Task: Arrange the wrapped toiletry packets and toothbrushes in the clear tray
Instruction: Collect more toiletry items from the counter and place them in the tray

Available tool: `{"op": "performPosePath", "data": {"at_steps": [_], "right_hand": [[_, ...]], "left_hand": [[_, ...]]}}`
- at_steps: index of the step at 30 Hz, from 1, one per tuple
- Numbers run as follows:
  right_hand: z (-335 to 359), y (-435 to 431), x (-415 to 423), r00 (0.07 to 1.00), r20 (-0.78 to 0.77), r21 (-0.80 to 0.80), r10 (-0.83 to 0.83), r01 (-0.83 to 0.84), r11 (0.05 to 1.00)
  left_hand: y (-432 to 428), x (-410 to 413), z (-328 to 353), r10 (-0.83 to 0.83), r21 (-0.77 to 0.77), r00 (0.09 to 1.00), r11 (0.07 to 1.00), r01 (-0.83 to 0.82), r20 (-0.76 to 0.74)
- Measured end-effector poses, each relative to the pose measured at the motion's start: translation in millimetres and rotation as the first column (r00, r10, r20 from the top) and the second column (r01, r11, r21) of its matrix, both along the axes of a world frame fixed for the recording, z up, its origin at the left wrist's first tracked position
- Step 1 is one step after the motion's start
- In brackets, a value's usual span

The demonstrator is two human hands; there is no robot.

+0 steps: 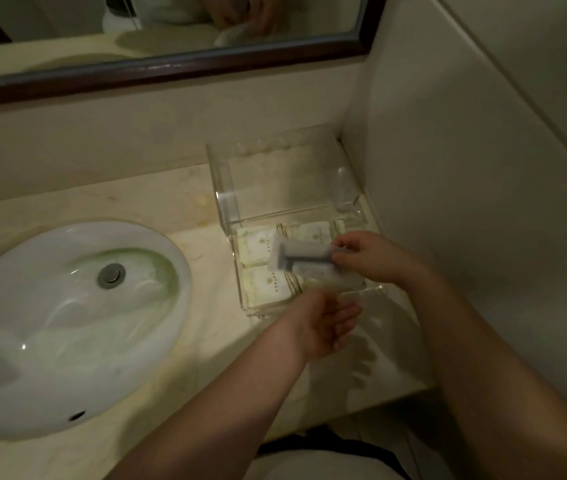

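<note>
Packets (264, 268) lie flat in tray (372, 291) on table (157, 202); right hand (368, 256), grip clamped on wrapped toothbrush (304, 255) above them, has yet to place it; left hand (323, 325) open, empty.

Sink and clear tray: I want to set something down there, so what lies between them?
Only bare counter lies between the sink and the clear tray, as the head view shows.

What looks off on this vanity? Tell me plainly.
The sink basin shows a greenish stain beside the drain. The counter has yellowish marks near the clear tray. The packets lie flat and tidy.
</note>
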State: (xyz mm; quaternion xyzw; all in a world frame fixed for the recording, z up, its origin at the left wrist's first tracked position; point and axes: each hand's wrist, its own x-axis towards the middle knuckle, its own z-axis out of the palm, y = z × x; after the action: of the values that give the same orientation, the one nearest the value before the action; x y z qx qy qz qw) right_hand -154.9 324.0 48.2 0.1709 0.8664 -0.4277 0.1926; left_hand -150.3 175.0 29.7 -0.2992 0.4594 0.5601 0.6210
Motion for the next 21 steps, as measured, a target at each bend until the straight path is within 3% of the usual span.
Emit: {"op": "performPosePath", "data": {"at_steps": [6, 8, 10, 11, 13, 15, 16, 18, 21], "right_hand": [[-12, -18, -26, 0.974, 0.116, 0.091, 0.193, -0.204, 0.975], [-19, -22, -27, 0.975, 0.107, 0.113, 0.193, -0.204, 0.972], [-25, -25, -24, 0.976, 0.100, 0.144, 0.191, -0.205, 0.968], [-28, -27, -23, 0.977, 0.103, 0.158, 0.185, -0.200, 0.967], [-31, -30, -20, 0.980, 0.106, 0.200, 0.171, -0.190, 0.961], [-32, -34, -16, 0.987, 0.079, 0.295, 0.143, -0.160, 0.942], [-32, -36, -13, 0.992, 0.042, 0.361, 0.116, -0.123, 0.924], [-33, -43, -6, 0.993, -0.078, 0.507, 0.089, -0.037, 0.861], [-40, -62, 14, 0.969, -0.215, 0.584, 0.119, 0.030, 0.811]], "left_hand": [[-53, -4, 1, -0.086, -0.100, 0.961, 0.993, 0.061, -0.264], [-62, -6, 4, -0.091, -0.146, 0.909, 0.989, 0.034, -0.407], [-69, -8, 5, -0.074, -0.179, 0.798, 0.983, -0.043, -0.598], [-71, -8, 4, -0.103, -0.210, 0.683, 0.975, -0.075, -0.723], [-75, -8, -2, -0.335, -0.374, 0.293, 0.923, -0.087, -0.896], [-75, -8, -11, -0.565, -0.565, -0.144, 0.824, -0.047, -0.812], [-74, -8, -17, -0.613, -0.640, -0.286, 0.768, 0.001, -0.737], [-73, -7, -28, -0.679, -0.778, -0.432, 0.622, 0.092, -0.594], [-75, -4, -44, -0.723, -0.865, -0.485, 0.470, 0.176, -0.492]]}}
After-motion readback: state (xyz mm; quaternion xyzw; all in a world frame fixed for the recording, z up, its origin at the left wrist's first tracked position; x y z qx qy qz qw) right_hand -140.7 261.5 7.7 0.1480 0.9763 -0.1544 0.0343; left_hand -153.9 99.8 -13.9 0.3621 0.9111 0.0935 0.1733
